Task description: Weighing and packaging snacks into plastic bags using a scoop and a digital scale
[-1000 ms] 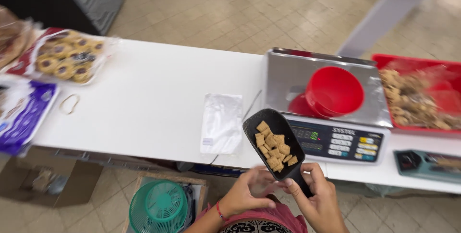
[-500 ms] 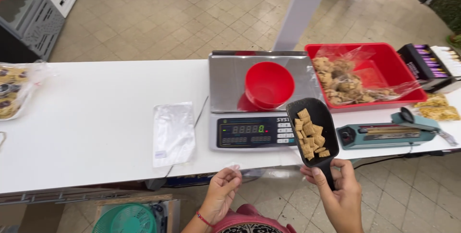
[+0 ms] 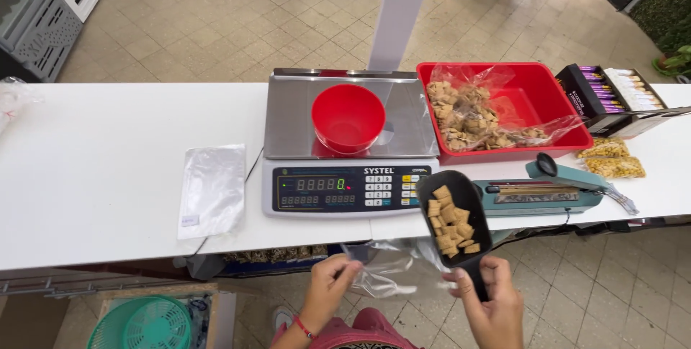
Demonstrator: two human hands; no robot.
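My right hand (image 3: 488,304) grips the handle of a black scoop (image 3: 453,214) filled with several tan square snack pieces, held just in front of the table's near edge. My left hand (image 3: 327,293) pinches the edge of a clear plastic bag (image 3: 389,270) that hangs between both hands, below the scoop. On the table behind stands a digital scale (image 3: 345,187) with an empty red bowl (image 3: 348,116) on its steel platform.
A red tray (image 3: 543,90) with an open bag of the same snacks sits right of the scale. A teal heat sealer (image 3: 543,192), filled snack packets (image 3: 612,158) and a dark box (image 3: 594,90) lie further right. A flat empty bag (image 3: 212,189) lies left. A green basket (image 3: 140,324) is below.
My view has swung right, from the table's left end to the scale. The scoop stays in my right hand; my left hand now holds a clear bag open below it.
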